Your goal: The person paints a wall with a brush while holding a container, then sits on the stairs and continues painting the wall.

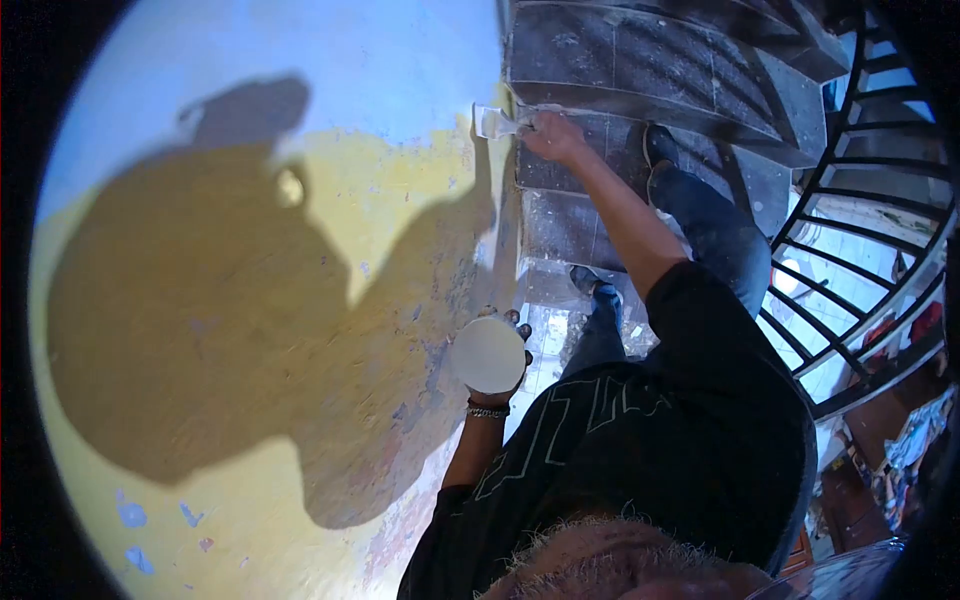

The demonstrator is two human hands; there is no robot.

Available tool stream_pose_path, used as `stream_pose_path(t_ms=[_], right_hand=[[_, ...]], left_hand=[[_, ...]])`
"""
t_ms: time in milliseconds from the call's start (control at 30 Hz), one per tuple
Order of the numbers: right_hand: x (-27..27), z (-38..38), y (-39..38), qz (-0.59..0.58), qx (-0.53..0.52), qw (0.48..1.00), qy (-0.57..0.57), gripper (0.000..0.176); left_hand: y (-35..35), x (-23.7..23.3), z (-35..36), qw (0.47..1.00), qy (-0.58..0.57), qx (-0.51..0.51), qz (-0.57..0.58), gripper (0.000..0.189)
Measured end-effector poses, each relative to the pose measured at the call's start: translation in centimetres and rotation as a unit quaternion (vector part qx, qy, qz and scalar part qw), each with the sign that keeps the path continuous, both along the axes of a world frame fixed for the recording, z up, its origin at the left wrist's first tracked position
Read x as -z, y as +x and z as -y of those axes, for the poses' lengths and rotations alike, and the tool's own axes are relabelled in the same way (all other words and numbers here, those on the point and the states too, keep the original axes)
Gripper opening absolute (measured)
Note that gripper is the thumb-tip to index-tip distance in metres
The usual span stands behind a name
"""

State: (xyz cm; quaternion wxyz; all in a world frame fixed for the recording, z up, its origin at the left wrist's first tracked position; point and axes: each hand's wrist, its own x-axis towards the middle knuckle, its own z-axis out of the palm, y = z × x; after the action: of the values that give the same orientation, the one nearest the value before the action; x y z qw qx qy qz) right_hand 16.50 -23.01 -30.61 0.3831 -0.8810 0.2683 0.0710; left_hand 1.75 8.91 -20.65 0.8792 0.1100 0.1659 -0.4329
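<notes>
My right hand (554,136) is stretched out to the wall's edge beside the stairs. It is closed around the handle of a flat, wide paintbrush (490,122), whose pale end meets the wall. Lower down, my left hand (515,378) grips a round pale tub (488,356) from below and the side, with dark-smudged fingertips showing past its edge. The tub's rim and contents are hard to tell apart. Whitish-blue covers the upper part of the wall (390,200), and worn yellow with flaked patches lies below a ragged border.
Dark, speckled stone stairs (580,60) curve up along the wall, with my feet on separate levels. A black metal railing (880,165) bends round the right side. Cluttered items (915,440) lie beyond it at lower right. My shadow falls across the wall.
</notes>
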Motion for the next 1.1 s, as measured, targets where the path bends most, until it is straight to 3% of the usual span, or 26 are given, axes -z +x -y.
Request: stream_pose_path(t_ms=[233, 300, 333, 367, 400, 433, 500, 533, 567, 600, 633, 700, 733, 767, 800, 833, 867, 933, 1000, 1100], right_hand=[[-15.0, -1.3, -2.0, 0.227, -0.04, 0.963, 0.136, 0.03], [-20.0, -1.2, -3.3, 0.263, -0.058, 0.955, 0.12, 0.03], [-21.8, -1.2, -3.6, 0.294, -0.073, 0.946, 0.112, 0.03], [-23.0, -1.0, -3.8, 0.296, -0.078, 0.946, 0.107, 0.03], [-24.0, -0.6, -4.1, 0.313, -0.055, 0.936, 0.151, 0.026], [-24.6, -0.5, -4.2, 0.328, -0.032, 0.924, 0.195, 0.022], [-24.9, -1.3, -4.7, 0.347, -0.018, 0.911, 0.222, 0.023], [-24.5, -1.7, -4.9, 0.362, 0.003, 0.898, 0.252, 0.025], [-23.3, -2.5, -4.3, 0.369, -0.004, 0.878, 0.305, 0.023], [-20.6, -2.8, -3.5, 0.371, -0.005, 0.876, 0.308, 0.023], [-16.8, -3.1, -2.0, 0.34, -0.032, 0.884, 0.32, 0.023], [-9.9, -3.3, -0.5, 0.282, -0.064, 0.904, 0.316, 0.024], [-6.8, -2.9, -0.8, 0.255, -0.071, 0.917, 0.299, 0.025], [-4.2, -2.7, -1.1, 0.257, -0.068, 0.915, 0.305, 0.025], [-1.7, -2.6, -1.5, 0.187, -0.045, 0.947, 0.259, 0.028], [0.4, -2.7, -1.9, 0.113, -0.024, 0.97, 0.213, 0.032], [2.4, -2.7, -2.0, 0.112, -0.02, 0.968, 0.222, 0.032], [5.4, -2.5, -2.0, -0.018, -0.026, 0.992, 0.122, 0.039], [7.7, -2.6, -2.7, -0.013, -0.001, 0.995, 0.099, 0.041], [9.3, -3.0, -3.6, -0.022, 0.021, 0.999, 0.02, 0.038]], left_hand=[[-0.6, 0.2, -0.8, 0.994, -0.002, 0.001, 0.112, 0.064], [-0.9, 0.1, -0.9, 0.973, 0.1, 0.014, 0.209, 0.064], [-0.9, -1.1, -0.4, 0.973, 0.094, 0.01, 0.212, 0.064], [-0.9, -2.5, -0.1, 0.872, 0.3, 0.099, 0.375, 0.065], [-0.9, -3.5, 0.0, 0.694, 0.484, 0.177, 0.502, 0.065], [-1.0, -3.2, -0.4, 0.696, 0.483, 0.17, 0.504, 0.065], [-1.2, -1.7, -1.3, 0.784, 0.433, 0.048, 0.442, 0.066], [-1.2, -1.5, -1.5, 0.784, 0.433, 0.044, 0.443, 0.066], [-1.2, -1.3, -1.8, 0.868, 0.329, 0.01, 0.372, 0.066], [-1.1, -1.3, -2.1, 0.931, 0.218, -0.022, 0.293, 0.065], [-1.2, -1.9, -2.1, 0.929, 0.222, -0.021, 0.294, 0.065], [-1.2, -3.4, -2.1, 0.984, 0.128, -0.059, 0.109, 0.049], [-1.3, -3.1, -2.5, 0.983, 0.135, -0.057, 0.11, 0.049], [-1.5, -2.4, -3.0, 0.991, 0.081, -0.06, 0.093, 0.061], [-1.8, -1.8, -3.6, 0.995, 0.028, -0.063, 0.075, 0.074], [-2.0, -1.6, -3.8, 0.993, 0.055, -0.063, 0.088, 0.079], [-2.1, -1.2, -4.0, 0.992, 0.065, -0.059, 0.087, 0.079], [-2.2, -1.0, -3.6, 0.995, 0.033, -0.053, 0.077, 0.078], [-2.2, -0.7, -3.3, 0.992, 0.024, -0.048, 0.116, 0.075], [-2.7, -0.6, -3.9, 0.997, 0.048, -0.053, 0.036, 0.072]])
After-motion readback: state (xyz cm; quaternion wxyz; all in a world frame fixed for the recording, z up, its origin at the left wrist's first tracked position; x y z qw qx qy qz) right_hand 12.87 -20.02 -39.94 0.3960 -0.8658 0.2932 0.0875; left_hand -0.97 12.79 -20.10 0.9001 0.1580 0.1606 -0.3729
